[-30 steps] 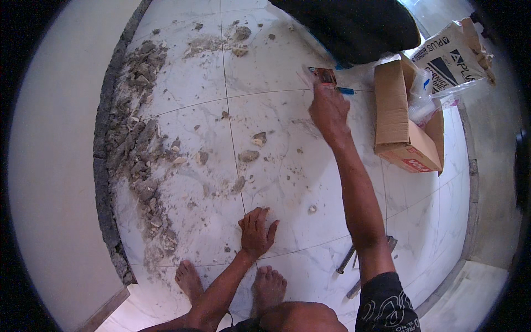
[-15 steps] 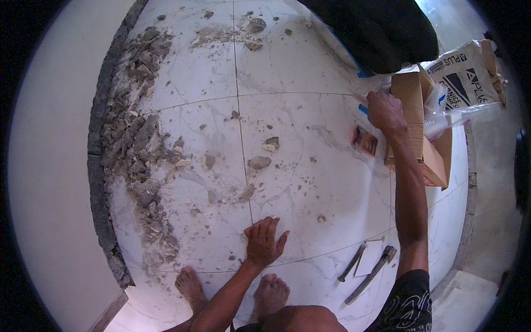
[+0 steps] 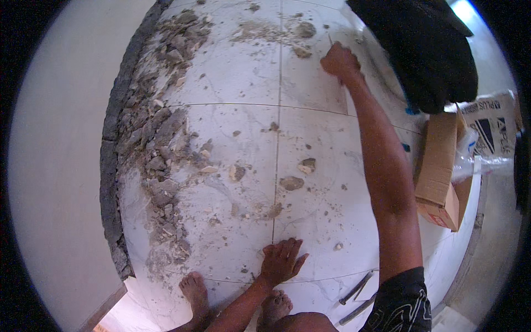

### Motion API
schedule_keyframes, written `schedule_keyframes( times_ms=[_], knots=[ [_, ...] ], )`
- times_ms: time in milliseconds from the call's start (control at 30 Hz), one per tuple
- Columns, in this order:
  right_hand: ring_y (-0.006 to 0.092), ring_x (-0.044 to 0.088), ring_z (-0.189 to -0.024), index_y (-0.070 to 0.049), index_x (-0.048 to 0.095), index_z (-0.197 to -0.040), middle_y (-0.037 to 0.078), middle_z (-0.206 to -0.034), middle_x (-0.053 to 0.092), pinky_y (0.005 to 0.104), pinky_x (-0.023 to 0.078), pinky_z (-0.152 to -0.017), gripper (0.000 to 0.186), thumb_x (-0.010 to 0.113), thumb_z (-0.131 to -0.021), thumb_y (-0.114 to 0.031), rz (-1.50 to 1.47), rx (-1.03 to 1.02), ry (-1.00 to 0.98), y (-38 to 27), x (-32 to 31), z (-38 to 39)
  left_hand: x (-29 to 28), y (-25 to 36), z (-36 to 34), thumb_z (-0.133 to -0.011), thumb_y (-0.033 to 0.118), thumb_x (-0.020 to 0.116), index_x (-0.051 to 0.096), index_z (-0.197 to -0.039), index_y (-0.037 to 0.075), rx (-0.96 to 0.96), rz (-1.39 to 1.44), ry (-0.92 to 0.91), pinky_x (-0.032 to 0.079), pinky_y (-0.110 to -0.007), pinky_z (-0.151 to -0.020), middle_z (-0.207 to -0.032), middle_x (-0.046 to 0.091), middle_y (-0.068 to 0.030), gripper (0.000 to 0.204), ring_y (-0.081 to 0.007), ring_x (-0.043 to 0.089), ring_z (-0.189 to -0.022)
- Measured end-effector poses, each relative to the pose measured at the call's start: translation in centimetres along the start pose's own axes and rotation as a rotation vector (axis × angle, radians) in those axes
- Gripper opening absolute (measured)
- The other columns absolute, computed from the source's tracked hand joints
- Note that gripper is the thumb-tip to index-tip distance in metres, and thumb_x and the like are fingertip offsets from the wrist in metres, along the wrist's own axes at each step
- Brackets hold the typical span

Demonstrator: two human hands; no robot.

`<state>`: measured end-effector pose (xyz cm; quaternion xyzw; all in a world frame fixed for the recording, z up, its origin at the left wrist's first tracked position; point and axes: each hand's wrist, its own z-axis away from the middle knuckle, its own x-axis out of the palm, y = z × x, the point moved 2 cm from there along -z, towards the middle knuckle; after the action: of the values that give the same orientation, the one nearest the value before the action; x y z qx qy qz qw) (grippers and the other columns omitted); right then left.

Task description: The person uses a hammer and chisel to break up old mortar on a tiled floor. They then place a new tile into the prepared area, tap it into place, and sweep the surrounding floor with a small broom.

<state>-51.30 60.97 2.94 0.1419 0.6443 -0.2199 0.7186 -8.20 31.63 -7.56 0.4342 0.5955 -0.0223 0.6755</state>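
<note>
My left hand [image 3: 281, 262] lies with its fingers outstretched on the white marbled tile floor [image 3: 323, 265], just ahead of my bare feet. Far forward, my right hand [image 3: 341, 61] is closed low over the floor, beside the lumps of broken mortar [image 3: 302, 51]. A thin, light-coloured tip shows above its fingers; what the fingers hold is mostly hidden. Between my two hands lie several loose chunks, among them a grey lump [image 3: 291, 182] and a lump with a pale face [image 3: 307, 165].
Rubble [image 3: 160, 138] runs along the dark raised edge [image 3: 109, 160] at left. On the right are a dark cloth-like bulk [image 3: 426, 50], an open cardboard box [image 3: 437, 160] and a printed sack [image 3: 489, 119]. Two long-handled tools [image 3: 357, 289] lie near my right sleeve.
My right hand has moved from beside the cardboard box forward and left, toward the far mortar lumps. The view has shifted, and my left hand stays on the tiles.
</note>
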Motion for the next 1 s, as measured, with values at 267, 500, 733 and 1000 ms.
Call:
schedule_keyframes(
  times_ms=[267,500,733,1000],
  knots=[
    [0.0357,0.056,-0.120,-0.008,0.059,-0.127,0.018,-0.128,0.060,0.0492,0.047,-0.098,0.043,0.055,-0.087,-0.025,0.168,0.015,0.032,-1.9,0.7,-4.7,-1.5,-0.1,-0.3,-0.084,0.037,0.070,0.058,-0.122,0.009,-0.029,0.080,0.046,0.039,-0.039,-0.076,-0.117,0.056,-0.0050,0.048,-0.0202,0.054,-0.098],
    [0.0409,0.058,-0.115,-0.003,0.063,-0.119,0.023,-0.118,0.064,0.0500,0.046,-0.095,0.049,0.054,-0.088,-0.040,-0.067,-0.142,0.150,-4.2,-2.9,-2.7,-1.4,0.4,-0.3,-0.089,0.038,0.063,0.056,-0.124,0.009,-0.038,0.027,0.031,0.040,-0.041,-0.077,-0.118,0.057,-0.0069,0.046,-0.0217,0.054,-0.102],
    [0.0365,0.062,-0.099,-0.007,0.055,-0.128,0.018,-0.106,0.065,0.0468,0.050,-0.083,0.043,0.052,-0.086,-0.007,0.184,-0.649,-0.079,2.7,-1.5,26.1,-1.3,-1.1,2.6,-0.089,0.035,0.060,0.058,-0.114,0.008,-0.025,0.117,0.194,0.041,-0.045,-0.075,-0.115,0.057,-0.0118,0.037,-0.0265,0.055,-0.099],
    [0.0459,0.035,-0.135,-0.011,0.040,-0.145,0.023,-0.146,0.038,0.0666,0.025,-0.107,0.054,0.048,-0.092,-0.021,-0.121,-1.018,-0.417,14.2,5.6,58.4,-23.8,-6.5,0.8,-0.087,0.007,0.060,0.045,-0.115,-0.005,-0.222,-0.303,1.027,0.032,-0.044,-0.087,-0.102,0.050,-0.0162,0.034,-0.0312,0.045,-0.094]
  ],
)
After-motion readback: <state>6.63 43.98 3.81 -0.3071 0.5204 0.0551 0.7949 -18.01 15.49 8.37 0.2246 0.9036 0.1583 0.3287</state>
